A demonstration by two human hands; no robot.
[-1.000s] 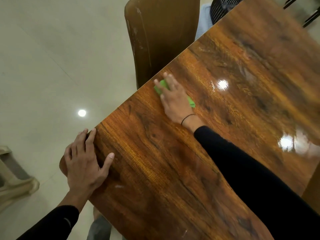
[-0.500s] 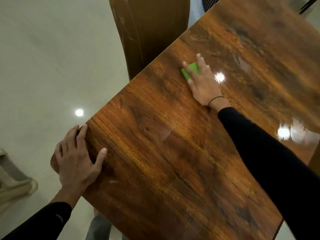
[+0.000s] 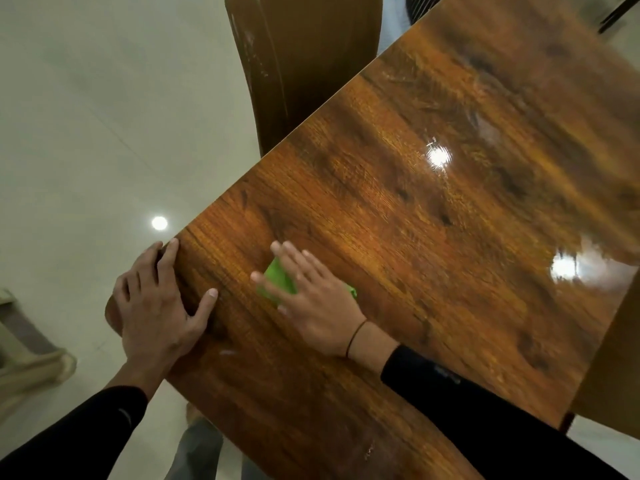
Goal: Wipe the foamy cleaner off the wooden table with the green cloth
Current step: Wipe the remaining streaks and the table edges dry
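Note:
The glossy wooden table (image 3: pixel 433 209) fills the right and middle of the head view. My right hand (image 3: pixel 311 299) lies flat with spread fingers on the folded green cloth (image 3: pixel 277 282), pressing it onto the tabletop near the table's left corner. Most of the cloth is hidden under the palm. My left hand (image 3: pixel 156 306) rests flat on that corner with its fingers over the edge and the thumb on top, a short gap from the cloth. A small whitish smear (image 3: pixel 227 352) lies on the wood just below my left thumb, and another faint whitish smear (image 3: pixel 369 450) shows near the front edge.
A brown chair back (image 3: pixel 298 57) stands against the table's far left edge. A beige plastic object (image 3: pixel 24 362) sits on the pale tiled floor at the left. My own legs (image 3: pixel 201 448) show under the table's near edge. A brown board (image 3: pixel 609 372) stands at the right edge.
My right hand has swept the green cloth from the far left edge near the chair back toward me, ending close to my left hand. The left hand has stayed on the corner.

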